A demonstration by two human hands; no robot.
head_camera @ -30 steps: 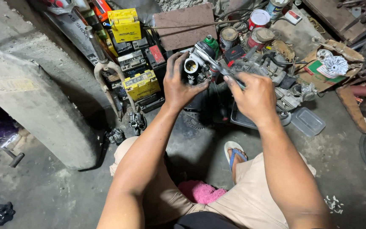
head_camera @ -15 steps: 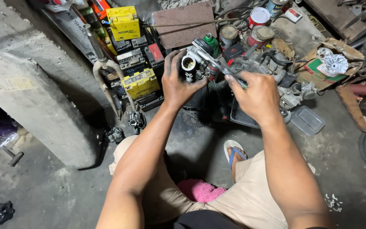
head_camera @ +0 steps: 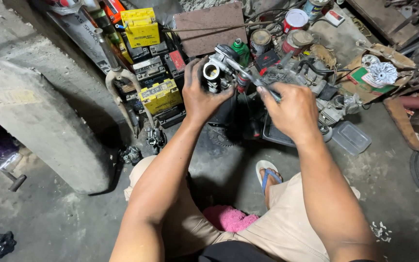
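Note:
My left hand (head_camera: 201,94) grips a small metal carburetor (head_camera: 217,73) with a round open bore, held up in front of me. My right hand (head_camera: 292,109) holds a slim metal tool (head_camera: 246,73) whose tip reaches the top of the carburetor. Both hands are dark with grease. Below them I see my bent knees in tan shorts and one foot in a blue-strapped sandal (head_camera: 266,175).
Yellow and black batteries (head_camera: 158,94) are stacked at the left, beside a concrete block (head_camera: 40,121). Cans (head_camera: 294,22), a green bottle (head_camera: 241,48), engine parts (head_camera: 311,73) and a clear plastic box (head_camera: 351,138) crowd the far floor. A pink cloth (head_camera: 229,218) lies between my legs.
Both hands with the carburetor and tool have shifted slightly; the grip looks the same.

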